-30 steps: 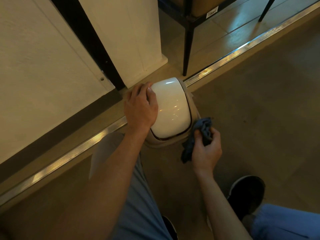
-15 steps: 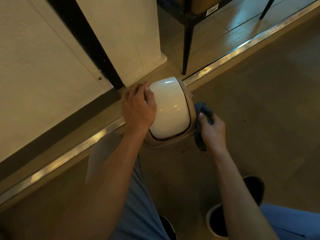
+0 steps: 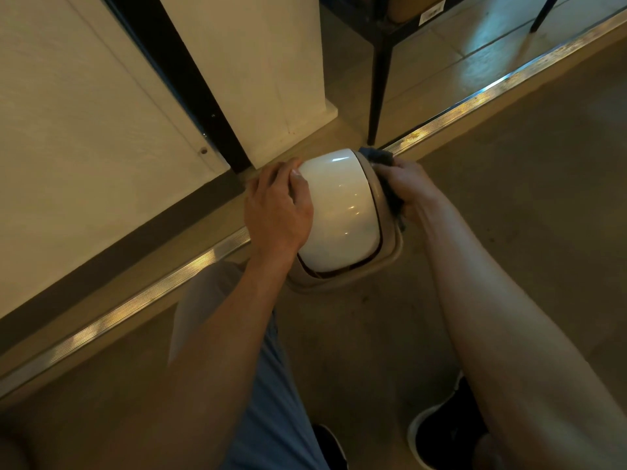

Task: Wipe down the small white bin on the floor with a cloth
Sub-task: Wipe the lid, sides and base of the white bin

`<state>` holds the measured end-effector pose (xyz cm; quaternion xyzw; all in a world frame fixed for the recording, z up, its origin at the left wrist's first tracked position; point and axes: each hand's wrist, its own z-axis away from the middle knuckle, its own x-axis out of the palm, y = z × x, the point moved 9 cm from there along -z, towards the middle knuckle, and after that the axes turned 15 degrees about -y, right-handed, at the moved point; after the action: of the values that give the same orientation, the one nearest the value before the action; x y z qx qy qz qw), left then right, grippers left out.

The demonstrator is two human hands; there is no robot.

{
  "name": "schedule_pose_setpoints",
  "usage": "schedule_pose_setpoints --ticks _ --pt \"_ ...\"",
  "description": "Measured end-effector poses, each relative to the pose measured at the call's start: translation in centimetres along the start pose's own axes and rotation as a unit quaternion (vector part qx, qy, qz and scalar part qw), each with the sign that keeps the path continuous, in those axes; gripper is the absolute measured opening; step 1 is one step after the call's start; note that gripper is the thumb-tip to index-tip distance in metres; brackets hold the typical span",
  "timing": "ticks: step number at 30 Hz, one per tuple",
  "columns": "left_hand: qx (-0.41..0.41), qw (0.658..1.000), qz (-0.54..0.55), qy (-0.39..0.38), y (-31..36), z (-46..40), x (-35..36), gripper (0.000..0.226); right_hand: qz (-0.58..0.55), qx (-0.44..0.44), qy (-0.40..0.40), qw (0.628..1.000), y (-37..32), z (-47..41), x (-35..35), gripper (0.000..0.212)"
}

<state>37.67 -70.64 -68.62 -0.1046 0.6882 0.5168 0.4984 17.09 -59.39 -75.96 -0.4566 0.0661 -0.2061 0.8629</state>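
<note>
- Bin (image 3: 339, 212), small and white with a glossy domed lid, stands on the floor (image 3: 492, 232) just beside the metal threshold strip (image 3: 135, 300) and near the foot of a pale wall panel (image 3: 264, 79).
- The person crouches over it; a dark shoe (image 3: 444, 435) shows at the lower right and a grey-blue trouser leg (image 3: 271, 401) runs down the middle.
- The left hand (image 3: 276, 212) lies on the left flank of the lid, its fingers (image 3: 295, 171) curled round the lid's far edge, holding the bin steady.
- The right hand (image 3: 409, 184) grips a dark cloth (image 3: 390, 191) and presses it against the right side of the bin, at the beige collar under the lid; its fingers are wrapped into the bunched cloth, and the tips are hidden behind it.
- A fold of the cloth sticks out past the far corner of the bin, touching it.
- A black chair leg (image 3: 378, 96) stands just beyond the strip, apart from the bin.
- My reading: the wipe is under way on the right side only. The dome looks shiny, though whether it has been wiped I cannot tell.
- Probably left to do: the near face, the left side under the steadying hand, and the back towards the wall.
</note>
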Motion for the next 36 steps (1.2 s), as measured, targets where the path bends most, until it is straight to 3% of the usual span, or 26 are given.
schedule_pose_setpoints --ticks 6,14,19,24,29,36 --pt "-0.007 1.0 0.001 0.004 0.2 0.1 -0.1 0.035 -0.026 0.003 -0.011 1.0 3.8 3.0 -0.9 0.015" --pt "0.002 1.0 0.006 0.013 0.0 0.0 -0.1 0.034 -0.047 0.0 -0.022 0.999 2.4 2.2 -0.7 0.015" --pt "0.002 1.0 0.0 0.018 -0.1 0.0 0.1 0.036 -0.139 0.0 0.029 0.99 8.1 6.7 -0.9 0.028" --pt "-0.007 1.0 -0.001 0.015 -0.1 0.0 0.2 0.036 -0.187 -0.021 0.06 0.98 6.9 6.0 -0.7 0.029" --pt "-0.011 1.0 -0.004 0.022 0.1 0.0 0.0 0.036 -0.223 -0.07 0.202 0.951 10.3 10.0 1.4 0.038" --pt "-0.02 1.0 0.014 0.018 0.4 0.4 0.1 0.036 -0.289 -0.115 0.239 0.92 10.9 10.6 2.9 0.037"
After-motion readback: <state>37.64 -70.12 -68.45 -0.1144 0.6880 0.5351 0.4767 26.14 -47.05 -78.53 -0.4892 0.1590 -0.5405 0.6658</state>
